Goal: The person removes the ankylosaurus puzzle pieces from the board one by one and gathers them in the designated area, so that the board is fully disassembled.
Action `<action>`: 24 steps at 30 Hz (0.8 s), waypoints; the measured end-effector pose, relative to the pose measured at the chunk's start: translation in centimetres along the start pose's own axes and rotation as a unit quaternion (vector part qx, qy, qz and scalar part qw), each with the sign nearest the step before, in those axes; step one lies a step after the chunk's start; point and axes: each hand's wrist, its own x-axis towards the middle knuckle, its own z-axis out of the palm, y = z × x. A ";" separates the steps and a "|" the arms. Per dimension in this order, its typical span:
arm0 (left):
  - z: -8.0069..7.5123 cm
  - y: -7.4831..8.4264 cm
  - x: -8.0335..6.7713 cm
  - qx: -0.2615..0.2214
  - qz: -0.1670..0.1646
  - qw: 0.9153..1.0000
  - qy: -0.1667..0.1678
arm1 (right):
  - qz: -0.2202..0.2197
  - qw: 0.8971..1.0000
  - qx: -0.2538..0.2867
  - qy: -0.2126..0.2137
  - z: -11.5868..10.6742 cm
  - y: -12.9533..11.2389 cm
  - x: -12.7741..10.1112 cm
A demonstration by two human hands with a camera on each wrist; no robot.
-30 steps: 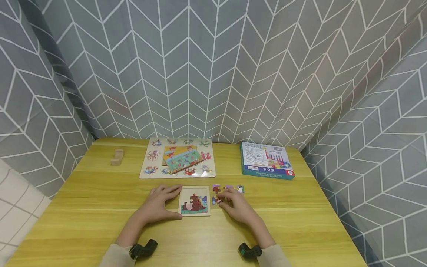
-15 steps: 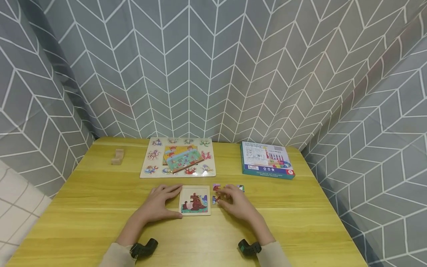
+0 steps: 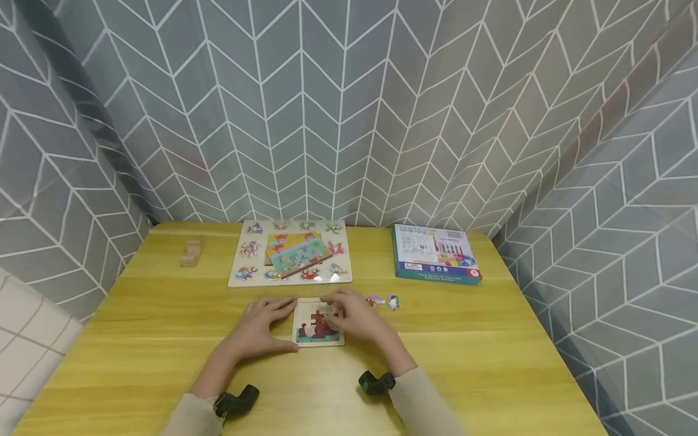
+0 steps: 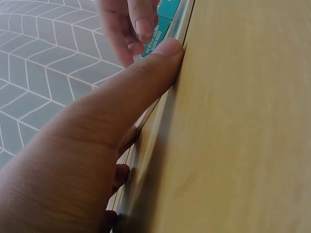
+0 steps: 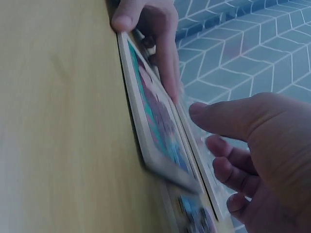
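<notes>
- Movement first: the right hand [image 3: 351, 318] has left the loose pieces [image 3: 383, 300] to the right of the small puzzle tray [image 3: 318, 327], where it lay a second ago, and now sits over the tray's upper right part.
- Right-hand grip: in the right wrist view the thumb [image 5: 218, 119] and the curled fingers below it hover just above the tray's picture; whether a piece sits between them I cannot tell, since the frame is blurred and nothing shows clearly in the pinch.
- Fewer loose pieces show on the bench [image 3: 480, 339] than a second ago: the ones nearest the tray are gone from view or hidden, which suggests, as a judgement, that one was carried across to be fitted.
- The left hand [image 3: 259, 330] has not moved: fingers straight, thumb [image 4: 146, 80] pressed along the tray's left edge, steadying it flat on the bench, holding nothing.
- The tray lies between the two hands, at the near middle of the bench, with a dark brown figure partly assembled.
- Further back, unchanged, are the large animal puzzle board [image 3: 291, 253], the blue box [image 3: 435, 254] and two wooden blocks [image 3: 191, 253].
</notes>
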 end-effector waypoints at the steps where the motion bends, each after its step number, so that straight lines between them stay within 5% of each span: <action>1: 0.0 0.0 0.0 0.000 0.000 1.000 0.001 | -0.001 1.000 -0.005 -0.004 0.1 -0.1 0.2; 24: -0.2 0.1 0.1 0.007 0.005 1.000 -0.003 | 0.006 0.999 -0.036 -0.033 1.5 0.1 0.4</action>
